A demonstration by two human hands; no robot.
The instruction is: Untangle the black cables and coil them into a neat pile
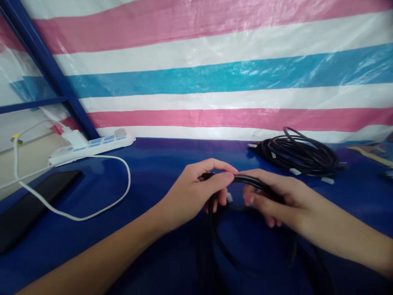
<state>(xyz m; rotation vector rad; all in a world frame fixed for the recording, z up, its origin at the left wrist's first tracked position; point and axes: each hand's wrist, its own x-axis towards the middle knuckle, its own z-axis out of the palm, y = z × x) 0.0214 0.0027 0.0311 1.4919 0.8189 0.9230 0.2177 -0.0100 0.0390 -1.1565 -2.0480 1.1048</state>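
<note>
A black cable (245,178) is looped between my two hands over the blue table. My left hand (198,190) pinches it at the top of the loop, thumb and forefinger pressed together. Around the same bundle my right hand (282,196) is closed, its fingers curled under the strands. The loop hangs down toward me, and its lower part fades into dark blur. A small white tag (229,198) shows by my left fingertips. Just beyond my right hand lies a coiled pile of black cables (300,152) with several white tags.
A white power strip (99,146) with a plugged-in white charger (74,138) stands at the back left. Its white cord (128,175) loops over the blue table (164,161) and a flat black object (34,209). Behind hangs a striped plastic sheet (213,78) beside a blue metal post (45,66).
</note>
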